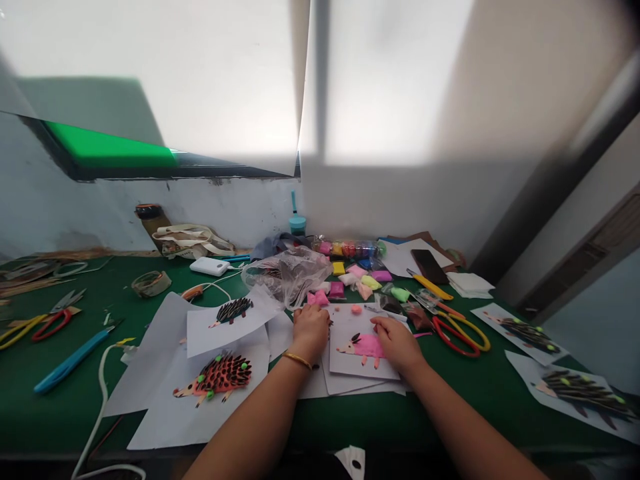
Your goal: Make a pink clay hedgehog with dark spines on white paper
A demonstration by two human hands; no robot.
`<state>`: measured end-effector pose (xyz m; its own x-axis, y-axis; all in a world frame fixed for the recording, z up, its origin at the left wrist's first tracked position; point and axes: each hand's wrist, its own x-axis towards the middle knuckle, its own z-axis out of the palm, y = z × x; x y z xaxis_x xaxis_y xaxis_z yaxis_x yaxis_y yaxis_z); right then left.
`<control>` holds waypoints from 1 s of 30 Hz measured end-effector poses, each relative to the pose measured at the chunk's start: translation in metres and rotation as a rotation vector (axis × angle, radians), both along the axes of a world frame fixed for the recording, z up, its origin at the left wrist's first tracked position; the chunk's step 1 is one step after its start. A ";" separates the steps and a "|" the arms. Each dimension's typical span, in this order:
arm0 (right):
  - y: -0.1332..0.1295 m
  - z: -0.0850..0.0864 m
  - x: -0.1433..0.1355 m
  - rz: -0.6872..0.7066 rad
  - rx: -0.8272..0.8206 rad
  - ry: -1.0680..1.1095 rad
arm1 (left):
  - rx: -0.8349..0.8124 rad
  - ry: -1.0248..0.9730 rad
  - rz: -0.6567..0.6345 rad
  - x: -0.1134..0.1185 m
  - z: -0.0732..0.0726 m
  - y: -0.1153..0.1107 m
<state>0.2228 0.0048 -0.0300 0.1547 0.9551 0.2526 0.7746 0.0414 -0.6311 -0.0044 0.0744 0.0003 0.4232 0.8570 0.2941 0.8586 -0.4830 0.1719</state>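
The right hand (pixel 399 343), fingers curled, rests on the one pink clay animal (pixel 369 346) on white paper at the worktop's (pixel 345 417) middle; whether it grips anything, I cannot tell. The left hand (pixel 310 331), partly closed beside that sheet, has an unclear hold; two finished spiky animals lie left, two right.

And there's a thin gold-coloured bangle (pixel 297 361) circling the left wrist (pixel 299 359), both forearms sleeveless, with dark clothing (pixel 310 465) down at the bottom edge!
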 end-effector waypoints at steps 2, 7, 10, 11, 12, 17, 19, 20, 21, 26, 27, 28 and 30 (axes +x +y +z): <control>0.000 0.000 0.000 0.003 0.000 -0.019 | -0.011 -0.018 0.016 -0.002 -0.001 0.003; 0.000 0.001 -0.002 -0.025 0.014 -0.047 | -0.020 -0.045 0.063 -0.012 -0.002 0.008; 0.002 0.002 -0.004 -0.046 0.023 -0.066 | -0.013 -0.061 0.084 -0.013 -0.001 0.009; 0.003 0.002 -0.005 -0.053 0.023 -0.071 | -0.013 -0.069 0.086 -0.013 0.000 0.009; 0.004 0.002 -0.005 -0.060 0.021 -0.073 | -0.014 -0.077 0.086 -0.012 0.002 0.008; 0.008 0.003 -0.005 -0.071 0.002 -0.030 | -0.010 -0.125 0.065 -0.010 0.014 0.003; 0.008 0.005 -0.004 -0.063 0.011 0.007 | -0.008 -0.187 0.012 -0.010 0.017 -0.002; 0.007 0.006 -0.003 -0.058 0.025 0.024 | -0.007 -0.236 -0.032 -0.010 0.017 -0.005; 0.006 0.007 -0.002 -0.053 0.052 0.032 | -0.008 -0.289 -0.083 -0.009 0.016 -0.008; -0.009 0.020 -0.005 0.040 0.332 -0.051 | -0.030 -0.387 -0.280 0.001 0.010 -0.028; -0.013 0.023 -0.008 0.081 0.363 -0.058 | -0.032 -0.384 -0.299 0.004 0.010 -0.033; -0.017 0.025 -0.011 0.124 0.376 -0.060 | -0.035 -0.384 -0.318 0.006 0.010 -0.037; -0.023 0.029 -0.019 0.223 0.346 -0.065 | -0.038 -0.394 -0.344 0.009 0.012 -0.043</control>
